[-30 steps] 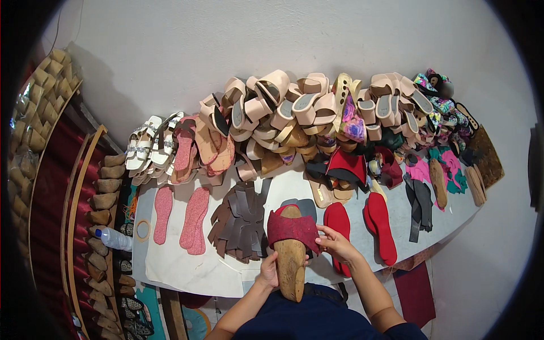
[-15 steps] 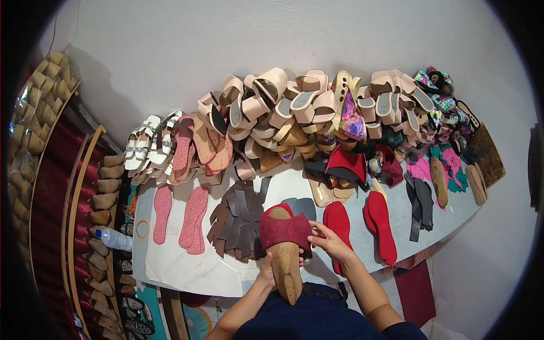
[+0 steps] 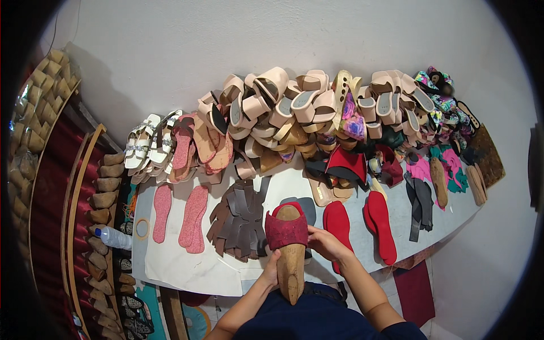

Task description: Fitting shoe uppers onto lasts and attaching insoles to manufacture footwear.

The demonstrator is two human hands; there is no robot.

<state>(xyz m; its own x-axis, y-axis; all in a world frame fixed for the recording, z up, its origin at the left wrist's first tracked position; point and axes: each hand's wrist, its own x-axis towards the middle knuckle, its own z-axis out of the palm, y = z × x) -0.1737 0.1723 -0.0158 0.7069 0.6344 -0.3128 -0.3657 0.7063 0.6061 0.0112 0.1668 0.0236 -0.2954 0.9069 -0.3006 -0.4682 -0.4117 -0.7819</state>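
A wooden shoe last (image 3: 291, 272) stands tilted in front of my body, its narrow heel end toward me. A dark red patterned upper (image 3: 288, 233) wraps over its front part, and a bright red sole edge shows around the toe. My left hand (image 3: 272, 271) grips the last from the left, thumb along its side and the other fingers hidden beneath. On the right, my right hand (image 3: 326, 245) is closed at the edge of the upper, its fingertips partly hidden behind it. Red insoles (image 3: 338, 229) lie on the table just beyond my right hand.
Pink insoles (image 3: 194, 220) and dark strap pieces (image 3: 241, 221) lie on the table to the left. Finished sandals (image 3: 272, 85) are heaped along the wall. Black strips (image 3: 419, 207) lie at right. Shelved wooden lasts (image 3: 105, 200) and a plastic bottle (image 3: 115, 238) stand at far left.
The last has turned slightly and its toe has shifted up, showing more red at the toe. My right hand's fingers have moved from the upper's near surface to around its right edge.
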